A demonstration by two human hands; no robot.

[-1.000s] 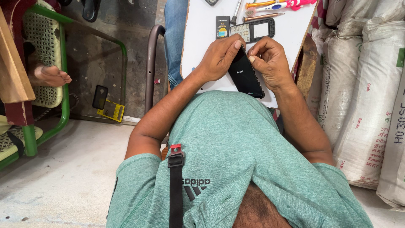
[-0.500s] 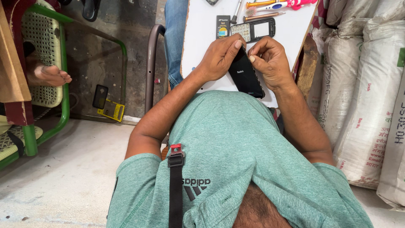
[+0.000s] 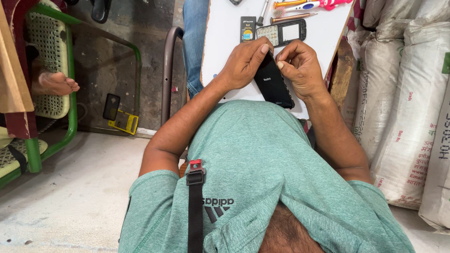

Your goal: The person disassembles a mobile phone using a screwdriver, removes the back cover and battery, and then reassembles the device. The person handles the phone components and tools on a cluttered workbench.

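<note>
A black smartphone (image 3: pixel 273 85) is held back side up over the white table (image 3: pixel 220 28). My left hand (image 3: pixel 243 63) grips its left edge with the fingers curled over the top. My right hand (image 3: pixel 301 65) clasps the right edge, thumb pressed at the upper corner. Just beyond my hands lies a keypad phone front frame (image 3: pixel 281 33) and a small phone battery (image 3: pixel 247 28).
Screwdrivers and a pink-handled tool (image 3: pixel 300 6) lie at the table's far edge. White sacks (image 3: pixel 412 93) stack up on the right. A green chair (image 3: pixel 51 61) with another person's bare foot (image 3: pixel 55 83) stands left. A dark phone and a yellow tool (image 3: pixel 119 115) lie on the floor.
</note>
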